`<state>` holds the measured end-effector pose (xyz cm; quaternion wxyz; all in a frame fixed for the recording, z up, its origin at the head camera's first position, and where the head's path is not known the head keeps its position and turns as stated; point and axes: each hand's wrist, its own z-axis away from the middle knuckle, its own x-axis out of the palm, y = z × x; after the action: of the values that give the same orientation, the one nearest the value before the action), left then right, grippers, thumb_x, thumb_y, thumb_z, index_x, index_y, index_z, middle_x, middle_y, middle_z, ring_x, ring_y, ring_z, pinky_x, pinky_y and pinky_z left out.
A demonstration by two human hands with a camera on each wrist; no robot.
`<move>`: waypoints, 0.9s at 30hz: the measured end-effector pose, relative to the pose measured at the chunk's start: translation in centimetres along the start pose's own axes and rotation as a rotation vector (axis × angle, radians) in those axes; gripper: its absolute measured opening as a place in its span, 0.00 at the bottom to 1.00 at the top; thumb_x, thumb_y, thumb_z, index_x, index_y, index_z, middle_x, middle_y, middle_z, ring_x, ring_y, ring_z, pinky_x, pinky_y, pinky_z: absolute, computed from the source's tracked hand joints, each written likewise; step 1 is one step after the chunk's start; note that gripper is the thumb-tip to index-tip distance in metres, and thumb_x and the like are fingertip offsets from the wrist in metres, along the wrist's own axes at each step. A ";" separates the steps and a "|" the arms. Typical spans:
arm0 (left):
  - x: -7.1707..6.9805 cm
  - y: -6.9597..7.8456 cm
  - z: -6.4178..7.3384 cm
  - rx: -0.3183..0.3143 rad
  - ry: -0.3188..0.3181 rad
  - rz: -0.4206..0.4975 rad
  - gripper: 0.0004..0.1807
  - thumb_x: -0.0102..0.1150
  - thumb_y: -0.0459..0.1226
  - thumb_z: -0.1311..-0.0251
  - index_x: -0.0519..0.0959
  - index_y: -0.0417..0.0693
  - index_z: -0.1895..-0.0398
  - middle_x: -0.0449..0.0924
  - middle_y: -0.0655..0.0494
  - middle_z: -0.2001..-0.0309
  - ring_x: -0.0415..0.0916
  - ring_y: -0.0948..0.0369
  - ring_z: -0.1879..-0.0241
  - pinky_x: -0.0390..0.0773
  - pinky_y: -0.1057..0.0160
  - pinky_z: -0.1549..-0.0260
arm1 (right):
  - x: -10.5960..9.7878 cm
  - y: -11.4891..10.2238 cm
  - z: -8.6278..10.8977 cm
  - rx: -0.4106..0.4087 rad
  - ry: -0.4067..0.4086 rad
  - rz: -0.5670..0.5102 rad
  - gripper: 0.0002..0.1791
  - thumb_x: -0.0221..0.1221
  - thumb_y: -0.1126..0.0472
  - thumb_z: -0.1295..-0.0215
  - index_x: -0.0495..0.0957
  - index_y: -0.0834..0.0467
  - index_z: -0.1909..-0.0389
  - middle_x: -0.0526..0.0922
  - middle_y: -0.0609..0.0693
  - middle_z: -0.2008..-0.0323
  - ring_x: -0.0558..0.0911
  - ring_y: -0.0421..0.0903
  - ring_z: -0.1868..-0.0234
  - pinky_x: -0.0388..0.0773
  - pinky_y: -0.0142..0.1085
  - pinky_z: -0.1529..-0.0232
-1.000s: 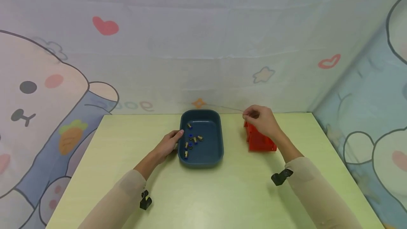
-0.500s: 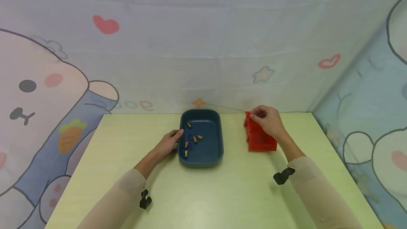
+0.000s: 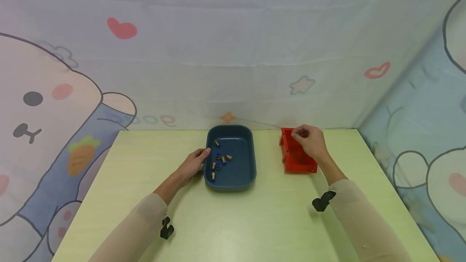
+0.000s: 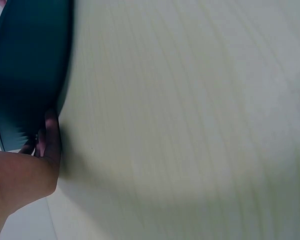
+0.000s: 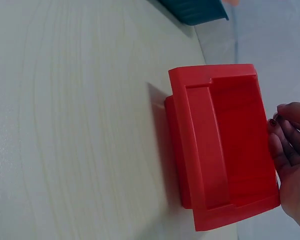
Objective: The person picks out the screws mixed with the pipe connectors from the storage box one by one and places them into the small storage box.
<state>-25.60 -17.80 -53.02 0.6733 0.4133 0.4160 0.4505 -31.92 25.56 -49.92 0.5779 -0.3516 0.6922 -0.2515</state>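
My left hand [image 3: 193, 164] grips the left side of a dark blue tray [image 3: 244, 181], thumb over the rim and fingers along the outer wall. Inside the tray, toward its left side, lie several small brass fittings with blue collars [image 3: 223, 160]. My right hand [image 3: 309, 140] is over the back part of a red plastic bin [image 3: 300, 167]. In the right wrist view its thumb and fingertips pinch a small dark piece [image 5: 275, 119], mostly hidden by the fingers. The left wrist view shows the tray [image 4: 32, 60] with left-hand fingers [image 4: 51, 135] at its edge.
The pale wood-grain table [image 3: 255, 221] runs back to a printed cloth backdrop [image 3: 204, 51]. Another cloth wall [image 3: 429, 132] stands along the right side. Table surface separates the tray from the red bin.
My right hand has moved right and slightly nearer over the red bin, uncovering its back left corner. The left hand, tray and fittings have stayed in place.
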 end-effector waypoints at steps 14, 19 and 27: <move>-0.2 -0.3 0.1 -0.001 0.009 -0.001 0.37 0.43 0.58 0.17 0.62 0.41 0.20 0.65 0.37 0.24 0.60 0.40 0.23 0.57 0.38 0.23 | 0.8 0.2 -0.2 0.037 -0.021 0.015 0.07 0.67 0.61 0.26 0.86 0.62 0.56 0.86 0.57 0.60 0.81 0.54 0.58 0.79 0.39 0.55; -0.1 -0.3 0.1 -0.001 0.016 -0.006 0.37 0.43 0.58 0.17 0.62 0.42 0.20 0.66 0.38 0.24 0.61 0.41 0.23 0.58 0.39 0.23 | 0.8 0.2 -0.2 0.031 -0.030 0.027 0.07 0.67 0.61 0.26 0.86 0.62 0.57 0.87 0.57 0.60 0.82 0.54 0.57 0.79 0.39 0.56; 0.0 -0.3 0.0 0.000 0.015 -0.004 0.36 0.44 0.58 0.17 0.63 0.42 0.20 0.67 0.39 0.25 0.62 0.42 0.24 0.59 0.39 0.24 | 0.5 0.2 -0.2 0.023 -0.053 0.024 0.07 0.67 0.62 0.26 0.86 0.62 0.56 0.87 0.58 0.60 0.81 0.53 0.58 0.79 0.40 0.56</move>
<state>-25.56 -17.90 -53.31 0.6709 0.4091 0.4220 0.4522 -32.24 25.26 -50.38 0.6028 -0.3433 0.6780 -0.2431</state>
